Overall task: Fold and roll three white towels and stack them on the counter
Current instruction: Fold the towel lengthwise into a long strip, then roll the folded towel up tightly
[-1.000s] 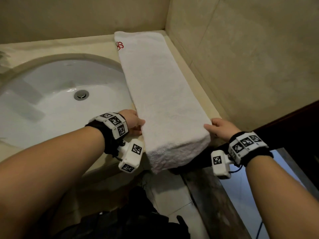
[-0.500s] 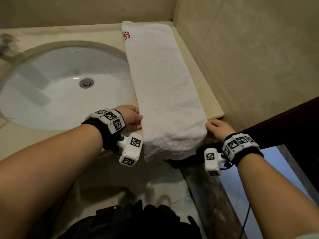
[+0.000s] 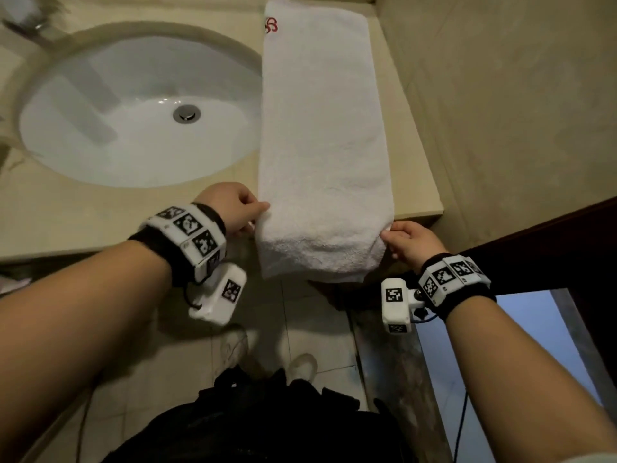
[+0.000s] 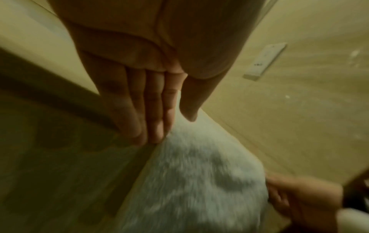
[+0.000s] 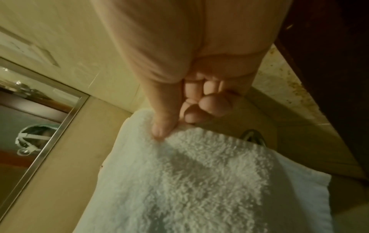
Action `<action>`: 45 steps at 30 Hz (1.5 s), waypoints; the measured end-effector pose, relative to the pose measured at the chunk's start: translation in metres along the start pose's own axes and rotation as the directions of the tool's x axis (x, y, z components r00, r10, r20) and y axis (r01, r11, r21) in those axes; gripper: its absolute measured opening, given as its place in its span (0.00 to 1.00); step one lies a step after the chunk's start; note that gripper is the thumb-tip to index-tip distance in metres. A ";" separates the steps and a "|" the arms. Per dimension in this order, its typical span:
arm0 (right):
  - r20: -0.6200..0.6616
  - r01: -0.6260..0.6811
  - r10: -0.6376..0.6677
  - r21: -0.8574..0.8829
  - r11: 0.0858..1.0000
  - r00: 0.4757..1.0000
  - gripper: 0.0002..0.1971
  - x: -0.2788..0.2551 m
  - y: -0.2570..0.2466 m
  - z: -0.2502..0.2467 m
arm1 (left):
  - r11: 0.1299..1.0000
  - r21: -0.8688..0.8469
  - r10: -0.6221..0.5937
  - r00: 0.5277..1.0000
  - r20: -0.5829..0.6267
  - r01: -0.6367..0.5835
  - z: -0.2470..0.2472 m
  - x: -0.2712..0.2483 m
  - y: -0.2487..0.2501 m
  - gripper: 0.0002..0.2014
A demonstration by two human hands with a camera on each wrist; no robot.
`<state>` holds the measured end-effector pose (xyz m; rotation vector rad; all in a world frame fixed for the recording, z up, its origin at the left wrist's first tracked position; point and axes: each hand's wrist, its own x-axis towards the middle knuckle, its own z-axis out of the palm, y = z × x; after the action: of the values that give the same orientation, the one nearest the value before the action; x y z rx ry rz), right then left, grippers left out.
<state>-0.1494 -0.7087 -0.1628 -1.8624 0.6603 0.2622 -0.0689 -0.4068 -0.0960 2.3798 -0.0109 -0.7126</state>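
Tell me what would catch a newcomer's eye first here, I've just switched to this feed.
A long folded white towel lies on the beige counter right of the white sink, its near end hanging over the front edge. The left hand and right hand each pinch a near corner of it. A small red emblem marks the towel's far left corner.

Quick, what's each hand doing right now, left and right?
Left hand: pinching the near left edge of the white towel, thumb on top.
Right hand: pinching the towel's near right corner between thumb and fingers.
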 end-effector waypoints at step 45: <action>0.181 0.336 -0.299 -0.700 0.630 0.937 0.21 0.264 -0.266 0.025 | 0.741 0.546 0.450 0.893 0.029 -0.391 -0.140 0.294 0.095 0.30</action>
<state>0.2188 -0.7018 -0.0875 -2.6929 0.1581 0.3670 0.2670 -0.4542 -0.0937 2.7905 -0.7883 -0.3868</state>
